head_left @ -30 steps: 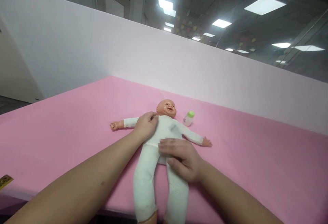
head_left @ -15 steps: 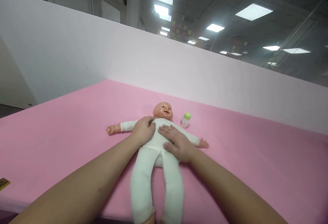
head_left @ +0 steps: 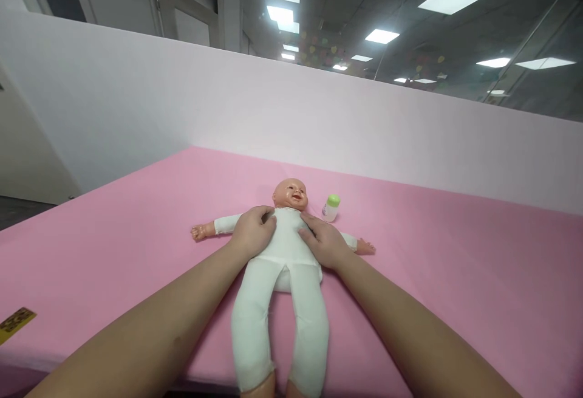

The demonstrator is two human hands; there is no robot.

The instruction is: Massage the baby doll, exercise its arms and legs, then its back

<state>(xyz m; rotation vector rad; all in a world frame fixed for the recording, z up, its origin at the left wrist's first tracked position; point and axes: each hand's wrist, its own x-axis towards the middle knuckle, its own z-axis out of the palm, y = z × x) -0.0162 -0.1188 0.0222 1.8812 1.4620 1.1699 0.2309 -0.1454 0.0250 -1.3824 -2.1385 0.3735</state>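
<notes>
A baby doll (head_left: 286, 237) with a bald, shiny head and a white cloth body lies on its back with its arms spread. My left hand (head_left: 254, 231) grips the side of its chest near the shoulder, thumb on the front; the other fingers are partly hidden. On the opposite side, my right hand (head_left: 325, 241) holds the chest below the other shoulder, its thumb also on the front, and covers part of the upper arm. A small clear bottle with a green cap (head_left: 331, 208) stands beside the doll's head, just beyond my right hand.
Pink sheeting (head_left: 136, 252) covers the surface under the doll. A pale padded wall (head_left: 291, 112) runs along the back and left. On the near left edge is a yellow and black label (head_left: 17, 324). Beyond the wall are a door and ceiling lights.
My right hand has slid outward from the middle of the doll's chest to its side and shoulder. My left hand stays in place. The view has tilted slightly.
</notes>
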